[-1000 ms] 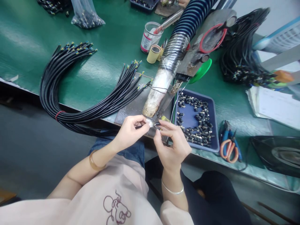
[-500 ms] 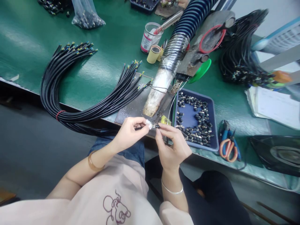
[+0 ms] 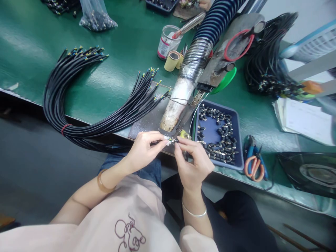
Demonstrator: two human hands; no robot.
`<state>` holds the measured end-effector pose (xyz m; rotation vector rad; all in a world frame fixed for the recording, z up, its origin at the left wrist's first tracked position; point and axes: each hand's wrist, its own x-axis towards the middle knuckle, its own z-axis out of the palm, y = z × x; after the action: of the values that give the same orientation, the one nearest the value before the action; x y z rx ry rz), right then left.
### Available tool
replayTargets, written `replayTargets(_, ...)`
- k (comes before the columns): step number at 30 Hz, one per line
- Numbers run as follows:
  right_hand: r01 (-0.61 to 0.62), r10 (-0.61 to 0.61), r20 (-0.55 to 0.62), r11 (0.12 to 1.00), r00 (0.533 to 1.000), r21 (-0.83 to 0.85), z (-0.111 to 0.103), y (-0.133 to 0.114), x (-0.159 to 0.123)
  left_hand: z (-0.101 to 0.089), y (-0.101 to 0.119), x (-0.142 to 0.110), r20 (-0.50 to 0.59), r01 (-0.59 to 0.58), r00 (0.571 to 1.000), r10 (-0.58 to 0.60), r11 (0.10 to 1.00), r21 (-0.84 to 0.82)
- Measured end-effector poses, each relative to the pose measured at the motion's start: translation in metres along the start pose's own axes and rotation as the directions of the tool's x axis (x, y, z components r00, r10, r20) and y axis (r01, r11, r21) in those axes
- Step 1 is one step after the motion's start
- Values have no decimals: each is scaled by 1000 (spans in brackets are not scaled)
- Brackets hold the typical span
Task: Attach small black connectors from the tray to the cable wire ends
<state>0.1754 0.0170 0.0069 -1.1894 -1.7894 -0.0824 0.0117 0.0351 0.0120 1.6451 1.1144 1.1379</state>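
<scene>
Left hand point(image 3: 143, 148) pinching black cable point(image 3: 155, 142), right hand point(image 3: 194, 161) pinching small connector point(image 3: 176, 140), close together; parts tray point(image 3: 210, 133) right, cable bundle point(image 3: 55, 96) left.

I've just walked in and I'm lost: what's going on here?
The person's left hand pinches a black cable near its end while the right hand holds a small black part up to it; any join is too small to see. A tied cable bundle lies to the left, a blue tray of similar parts to the right.

Glossy cable bundle point(image 3: 54, 101), smooth plastic tray point(image 3: 210, 133)
</scene>
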Motion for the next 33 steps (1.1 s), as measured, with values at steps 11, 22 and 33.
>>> replayTargets(11,76,-75,18,996,997,-38,-2,1,1,3,3,0,-41,-204,975,219,951,231)
replayTargets(22,103,-101,37,993,994,-54,-2,-3,10,-1,7,2,-43,-200,975,218,947,252)
replayTargets(33,117,-111,61,989,992,-92,-6,-6,11,-2,7,4,-33,-163,984,174,966,203)
